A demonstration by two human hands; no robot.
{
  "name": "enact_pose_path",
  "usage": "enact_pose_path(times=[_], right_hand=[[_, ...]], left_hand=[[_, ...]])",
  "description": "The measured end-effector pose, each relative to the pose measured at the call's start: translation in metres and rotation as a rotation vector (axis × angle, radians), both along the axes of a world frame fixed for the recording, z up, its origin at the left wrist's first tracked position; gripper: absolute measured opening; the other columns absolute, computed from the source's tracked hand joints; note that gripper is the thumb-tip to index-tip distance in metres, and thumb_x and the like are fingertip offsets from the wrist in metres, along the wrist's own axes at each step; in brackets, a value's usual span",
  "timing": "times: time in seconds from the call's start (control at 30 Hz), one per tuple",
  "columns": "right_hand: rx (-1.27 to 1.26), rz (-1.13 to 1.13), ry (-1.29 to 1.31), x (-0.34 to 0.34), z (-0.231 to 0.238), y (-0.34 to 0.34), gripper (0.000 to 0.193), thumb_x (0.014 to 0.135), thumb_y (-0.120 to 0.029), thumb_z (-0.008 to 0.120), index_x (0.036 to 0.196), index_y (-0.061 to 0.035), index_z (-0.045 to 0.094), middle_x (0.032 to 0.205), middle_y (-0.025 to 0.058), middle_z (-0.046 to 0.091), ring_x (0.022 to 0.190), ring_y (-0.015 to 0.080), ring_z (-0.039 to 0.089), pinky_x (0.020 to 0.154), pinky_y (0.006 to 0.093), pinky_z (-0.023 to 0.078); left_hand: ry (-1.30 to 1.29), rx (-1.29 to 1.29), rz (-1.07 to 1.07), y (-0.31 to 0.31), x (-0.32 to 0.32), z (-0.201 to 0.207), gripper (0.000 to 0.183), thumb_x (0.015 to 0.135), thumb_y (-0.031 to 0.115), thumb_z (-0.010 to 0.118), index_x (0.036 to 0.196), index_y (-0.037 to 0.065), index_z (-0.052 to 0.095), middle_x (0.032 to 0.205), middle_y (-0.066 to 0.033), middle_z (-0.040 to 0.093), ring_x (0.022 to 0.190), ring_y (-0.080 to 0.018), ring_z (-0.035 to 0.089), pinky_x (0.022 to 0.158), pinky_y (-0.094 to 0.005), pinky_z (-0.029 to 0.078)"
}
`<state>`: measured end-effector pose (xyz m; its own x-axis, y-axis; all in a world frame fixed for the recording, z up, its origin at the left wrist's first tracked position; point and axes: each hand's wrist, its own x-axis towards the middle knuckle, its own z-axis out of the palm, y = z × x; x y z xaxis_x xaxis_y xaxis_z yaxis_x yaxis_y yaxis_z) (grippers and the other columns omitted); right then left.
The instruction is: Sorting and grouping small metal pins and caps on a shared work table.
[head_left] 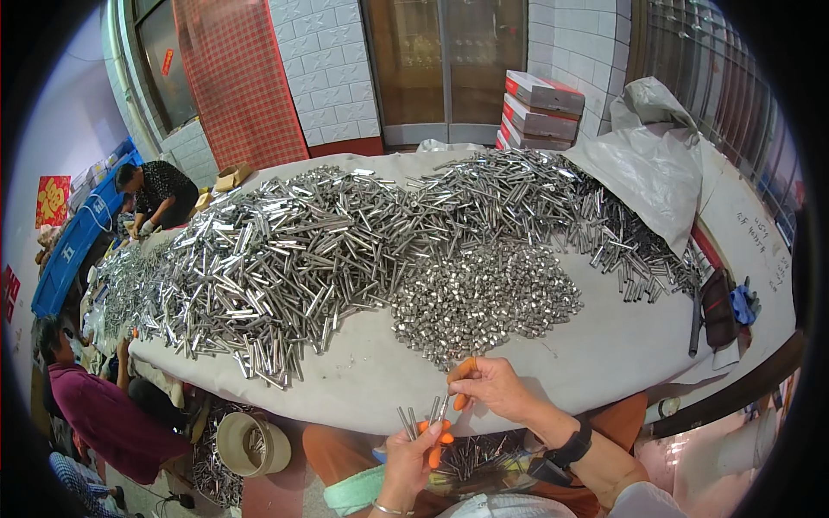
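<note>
My left hand (406,466), with orange finger covers, is closed round several thin metal tubes (408,421) that stick up from its fingers. Just above and to the right, my right hand (499,390), also with orange finger covers, pinches at the upper end of one of these tubes. What lies between its fingertips is too small to make out. Beyond my hands, a heap of short silvery metal fittings (484,298) lies on the pale-covered table (363,380). A far larger heap of long metal tubes (276,250) spreads behind and to the left of it.
More tubes lie below the table edge by my lap (471,456). A cream bucket (252,445) stands at lower left. Two people (108,410) work along the left side. Grey sheeting (643,164) covers the heap's right end; stacked boxes (542,108) stand behind.
</note>
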<state>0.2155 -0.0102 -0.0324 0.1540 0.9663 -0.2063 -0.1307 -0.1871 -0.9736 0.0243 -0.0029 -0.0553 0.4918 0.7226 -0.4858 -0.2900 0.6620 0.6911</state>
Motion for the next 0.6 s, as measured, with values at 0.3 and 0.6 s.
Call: enact_pose_path(times=[0.3, 0.6], right_hand=[[0.036, 0.09, 0.165, 0.011, -0.001, -0.012, 0.015, 0.086, -0.007, 0.062, 0.098, 0.0021, 0.063, 0.08, 0.0063, 0.064, 0.068, 0.0121, 0.063, 0.06, 0.0257, 0.053], [0.055, 0.157, 0.061, 0.016, 0.003, -0.027, 0.014, 0.088, -0.004, 0.06, 0.099, 0.0043, 0.061, 0.078, 0.0082, 0.064, 0.064, 0.0129, 0.062, 0.057, 0.0259, 0.051]], left_hand=[[-0.002, 0.048, -0.019, -0.004, 0.008, 0.008, 0.019, 0.084, 0.009, 0.066, 0.095, -0.007, 0.066, 0.074, -0.0127, 0.067, 0.042, -0.0073, 0.046, 0.04, -0.019, 0.034], [0.128, 0.203, -0.115, -0.007, 0.005, 0.004, 0.018, 0.083, 0.01, 0.068, 0.094, -0.005, 0.067, 0.072, -0.0104, 0.067, 0.042, -0.0052, 0.043, 0.038, -0.0194, 0.03]])
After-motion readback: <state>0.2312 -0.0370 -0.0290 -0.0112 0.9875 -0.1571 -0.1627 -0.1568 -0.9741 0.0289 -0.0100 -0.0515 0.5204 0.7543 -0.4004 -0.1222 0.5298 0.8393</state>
